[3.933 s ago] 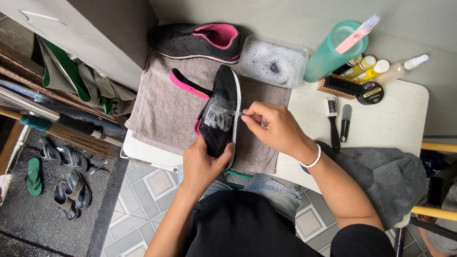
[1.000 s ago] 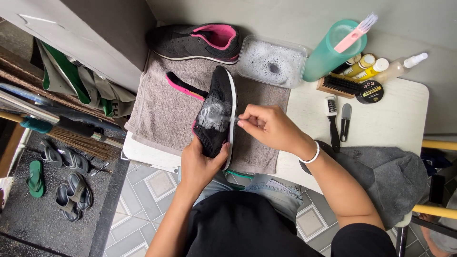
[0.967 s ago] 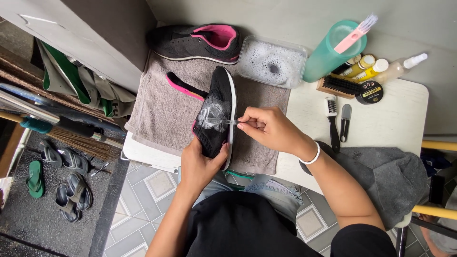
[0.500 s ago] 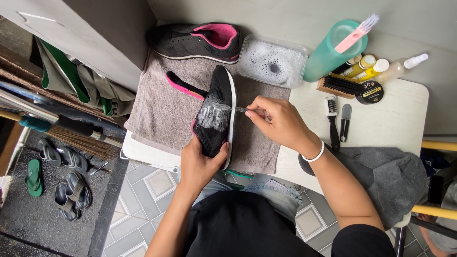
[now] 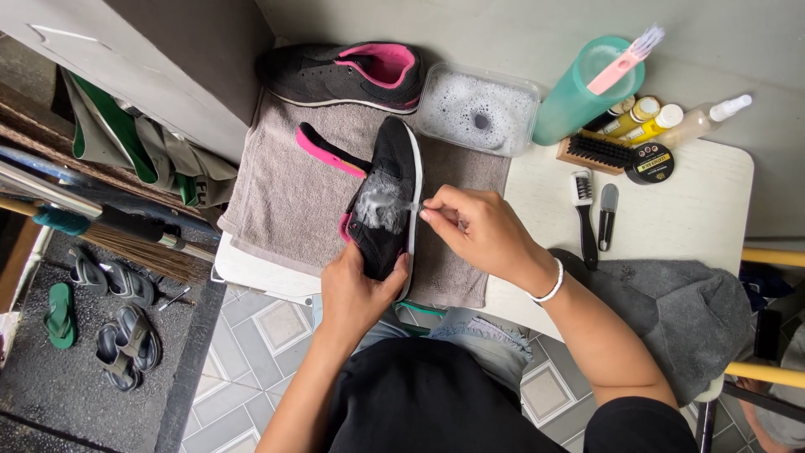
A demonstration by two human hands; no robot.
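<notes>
Black sneaker [image 5: 387,201] gripped at heel by left hand [image 5: 359,289]; foam patch on side scrubbed with small brush [image 5: 412,204] pinched in right hand [image 5: 474,235]; rest unlathered, second sneaker [image 5: 344,75] behind untouched.

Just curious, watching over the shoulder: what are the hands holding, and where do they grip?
The left hand grips the black shoe around its near end. The right hand pinches a small brush at the foamy patch; the brush itself is mostly hidden.

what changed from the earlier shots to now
The right hand has slid a little up and along the black shoe, its small brush working the foam patch. The left hand still grips the shoe's lower end over the grey towel. The second shoe, soapy tub and table tools are unmoved.
</notes>
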